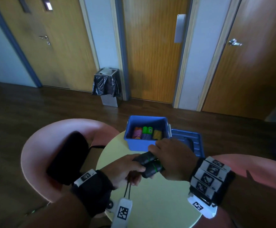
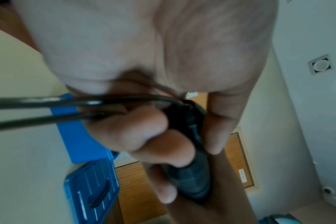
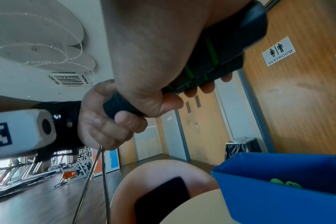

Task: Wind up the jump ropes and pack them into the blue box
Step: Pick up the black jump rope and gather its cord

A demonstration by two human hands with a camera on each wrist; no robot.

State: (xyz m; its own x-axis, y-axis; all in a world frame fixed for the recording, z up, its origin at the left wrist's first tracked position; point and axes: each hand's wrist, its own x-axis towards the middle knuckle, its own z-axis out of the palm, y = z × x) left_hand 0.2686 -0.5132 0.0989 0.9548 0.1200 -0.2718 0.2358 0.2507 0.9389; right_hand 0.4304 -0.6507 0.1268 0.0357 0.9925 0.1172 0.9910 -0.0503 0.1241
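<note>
- Gripping the two black handles (image 1: 148,164) of a jump rope side by side above the round pale-yellow table (image 1: 158,203), both hands meet at the middle of the head view; green bands ring the handles
- the left hand (image 1: 125,170) curls its fingers round the near ends of the handles, thumb on top; two black cords (image 1: 128,190) hang down from under it toward the table edge; in the left wrist view the cords (image 2: 48,109) run out past the curled fingers (image 2: 128,130)
- the right hand (image 1: 171,158) wraps over the far ends of the handles from above, fingers closed round them; in the right wrist view the fingertips (image 3: 207,87) show beyond the handles (image 3: 217,60)
- the blue box (image 1: 144,143) stands open on the far side of the table, just beyond the right hand; inside lie wound ropes with orange-pink, green and yellow handles (image 1: 146,133)
- the blue lid (image 1: 193,142) lies flat to the right of the box, touching it, partly hidden by the right hand
- a pink chair (image 1: 40,150) with a dark cushion (image 1: 68,157) stands left of the table; another pink seat (image 1: 257,168) shows at the right
- a bin with a black liner (image 1: 106,84) stands against the wall between wooden doors (image 1: 153,51)
- a white door sign (image 3: 279,51) reads "RESTROOM" under two figures; exercise bikes (image 3: 75,166) stand far off in the right wrist view
</note>
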